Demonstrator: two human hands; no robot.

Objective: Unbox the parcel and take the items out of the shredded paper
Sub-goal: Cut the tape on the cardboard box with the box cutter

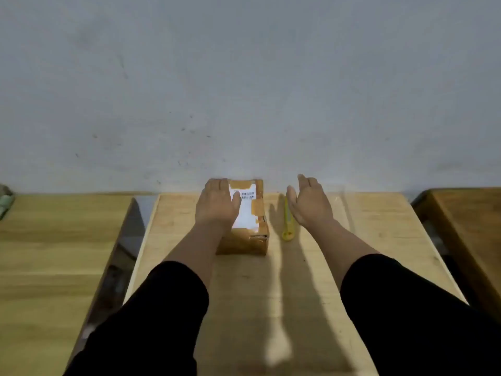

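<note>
Black sleeves (151, 316) cover both forearms above a wooden table (379, 240). Left hand (217, 204): palm down, fingers together, resting flat on the left part of the cardboard parcel (250, 240). The parcel lies at the table's far middle, taped shut, with a white shipping label (245, 210) on top. Right hand (309, 204): open, fingers extended and close together, holding nothing, just right of a yellow utility knife (288, 229) lying beside the parcel.
</note>
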